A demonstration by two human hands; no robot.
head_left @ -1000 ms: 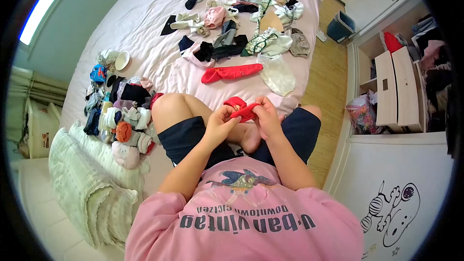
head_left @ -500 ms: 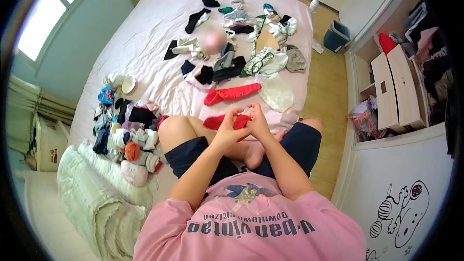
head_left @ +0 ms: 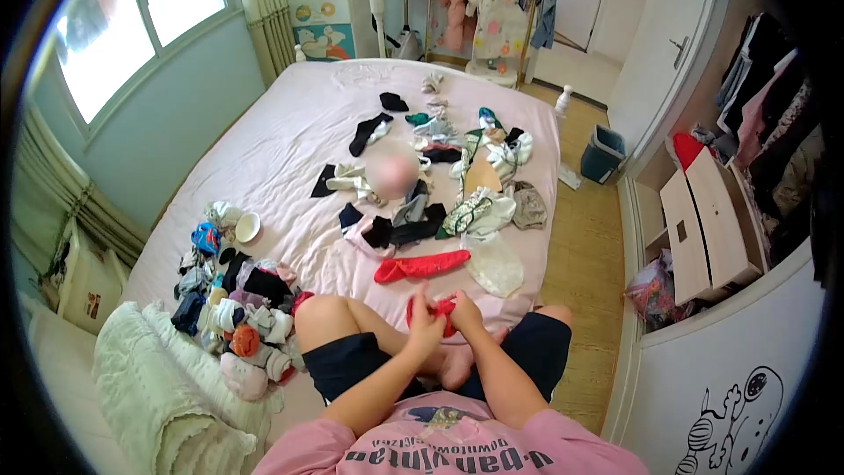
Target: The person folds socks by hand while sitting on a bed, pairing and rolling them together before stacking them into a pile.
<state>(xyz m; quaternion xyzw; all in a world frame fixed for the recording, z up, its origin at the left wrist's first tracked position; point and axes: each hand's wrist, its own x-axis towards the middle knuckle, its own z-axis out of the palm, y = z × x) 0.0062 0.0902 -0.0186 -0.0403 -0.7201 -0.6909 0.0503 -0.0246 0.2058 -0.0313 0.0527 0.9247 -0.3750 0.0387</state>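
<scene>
Both of my hands are on a red sock (head_left: 449,329) above my crossed legs. My left hand (head_left: 425,327) grips it from the left, fingers bunched around the cloth. From the other side my right hand (head_left: 467,315) pinches it, so the sock is crumpled between the two. Just beyond them a second red sock (head_left: 422,266) lies stretched out on the bed sheet (head_left: 290,158). A pale translucent bag (head_left: 494,266) lies at its right end.
Loose dark, white and patterned socks (head_left: 418,224) are spread over the bed's middle. At left is a pile of rolled socks (head_left: 255,317) beside a white bowl (head_left: 248,227) and a folded quilt (head_left: 167,378). A bin (head_left: 603,155) stands on the floor at right.
My view has tilted up, showing more of the room's far side. The red sock is now gathered more tightly between my hands; its left end sticks out less.
</scene>
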